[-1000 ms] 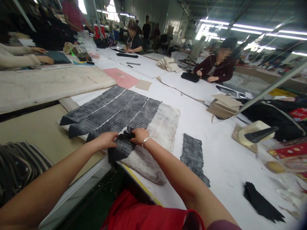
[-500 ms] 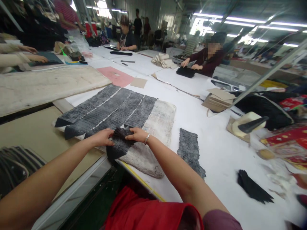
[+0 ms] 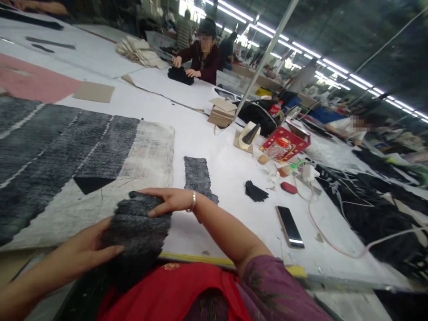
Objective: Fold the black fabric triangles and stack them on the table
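Observation:
A stack of dark grey fabric pieces [image 3: 142, 232] with uneven, layered edges is held between both my hands, close to the front of my red apron [image 3: 174, 290]. My left hand [image 3: 95, 249] grips its left side, thumb on top and the other fingers hidden beneath. On the upper right part, my right hand [image 3: 171, 200] is closed on the stack, thumb lying over it. Beyond it lie overlapped rows of grey fabric [image 3: 63, 147] on a pale, worn cloth pad [image 3: 152, 142]. A single black pointed piece [image 3: 92, 184] rests on the pad.
Right of the pad lie a grey fabric strip [image 3: 197, 176], a small black fabric bundle [image 3: 256, 191] and a phone [image 3: 290, 226]. A red box [image 3: 287, 142], tape dispenser-like cream object [image 3: 249, 135] and cardboard pieces [image 3: 221, 111] stand farther back. Across the table, a person [image 3: 207, 53] handles black fabric.
My hands have lifted the fabric off the pad's near end and brought it toward my body, spread wider. The view has turned right, bringing the phone into sight.

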`<state>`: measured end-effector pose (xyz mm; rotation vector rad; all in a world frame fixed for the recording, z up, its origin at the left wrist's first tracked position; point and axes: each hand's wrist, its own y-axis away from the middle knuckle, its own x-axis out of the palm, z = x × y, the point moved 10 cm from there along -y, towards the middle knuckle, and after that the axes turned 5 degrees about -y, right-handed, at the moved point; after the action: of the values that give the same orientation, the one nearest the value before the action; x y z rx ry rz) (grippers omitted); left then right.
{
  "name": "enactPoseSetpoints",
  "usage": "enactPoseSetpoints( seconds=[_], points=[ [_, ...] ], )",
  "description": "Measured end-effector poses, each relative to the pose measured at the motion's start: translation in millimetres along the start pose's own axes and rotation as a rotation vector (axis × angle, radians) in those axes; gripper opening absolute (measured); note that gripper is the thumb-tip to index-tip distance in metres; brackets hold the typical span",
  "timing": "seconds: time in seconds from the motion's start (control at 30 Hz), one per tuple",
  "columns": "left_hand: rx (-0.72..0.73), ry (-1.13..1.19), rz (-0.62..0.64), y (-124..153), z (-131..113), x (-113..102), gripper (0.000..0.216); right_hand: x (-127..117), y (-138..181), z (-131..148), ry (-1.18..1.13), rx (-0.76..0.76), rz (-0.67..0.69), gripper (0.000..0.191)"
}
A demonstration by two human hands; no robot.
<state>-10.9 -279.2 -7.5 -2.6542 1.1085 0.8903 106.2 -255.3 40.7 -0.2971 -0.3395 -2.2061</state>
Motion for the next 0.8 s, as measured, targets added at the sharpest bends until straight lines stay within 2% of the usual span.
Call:
enactPoseSetpoints(
  seconds=[0.07,0.1,0.17,0.27,0.37,0.47,0.53,0.67,0.73,0.8],
  points=[
    [-0.069,0.263,0.095,-30.2,-26.6,50.3,0.062,-21.3,48.4,-7.2,0.158,0.104,-0.024,0.068],
    [-0.066,0.307,0.111,-46.4,-40.1,72.2,0.062,-36.1,70.6,-10.2,0.295,0.14,-0.062,0.063],
    [-0.04,0.206,0.101,-76.4,-59.4,108.1,0.061,-71.8,109.8,-19.5,0.651,0.264,-0.189,0.055],
    [-0.123,-0.034,0.032,-105.4,-63.4,139.4,0.061,-119.0,152.0,-30.3,1.139,0.509,-0.399,0.056],
    [-0.212,-0.18,-0.034,-112.6,-64.9,146.3,0.07,-131.4,163.0,-31.1,1.33,0.548,-0.509,0.065],
    [-0.257,-0.316,-0.075,-106.7,-71.0,143.5,0.08,-123.3,160.2,-26.0,1.407,0.457,-0.567,0.073],
    [-0.217,-0.485,-0.14,-101.0,-80.9,138.3,0.082,-114.5,159.2,-21.4,1.458,0.372,-0.583,0.075],
    [0.091,-0.834,-0.355,-88.6,-119.5,137.9,0.071,-93.9,161.8,-14.5,1.561,0.1,-0.535,0.072],
    [0.26,-0.881,-0.373,-84.1,-133.4,149.2,0.061,-87.1,165.3,-16.5,1.561,-0.016,-0.492,0.062],
    [0.394,-0.896,-0.335,-82.1,-142.0,162.3,0.051,-84.4,168.8,-20.7,1.543,-0.085,-0.463,0.049]
  ],
)
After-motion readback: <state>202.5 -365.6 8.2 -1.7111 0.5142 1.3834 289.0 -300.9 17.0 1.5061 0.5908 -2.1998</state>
